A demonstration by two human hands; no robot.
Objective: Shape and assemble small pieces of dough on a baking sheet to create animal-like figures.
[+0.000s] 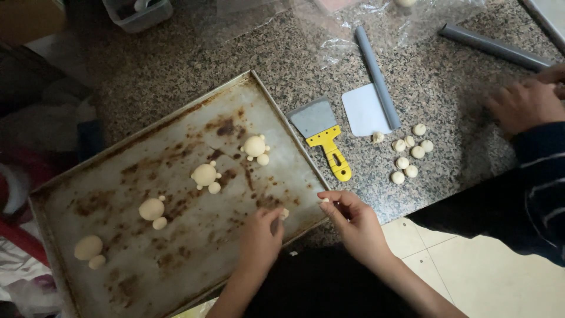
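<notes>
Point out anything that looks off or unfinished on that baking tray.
The tray is heavily stained with dark brown patches. The dough figure at its lower left has no small side knobs, unlike the figure at the upper right.

We see no labels, signs or screens here, and only a little packaging. A sheet of clear plastic wrap (347,26) lies crumpled and glossy at the far edge of the speckled stone counter (176,65), spread from the top middle toward the right, with a grey rod's far end resting on it. A clear plastic container (138,13), rectangular with rounded corners, stands at the top left of the counter, cut off by the frame; its contents are too dim to tell.
</notes>
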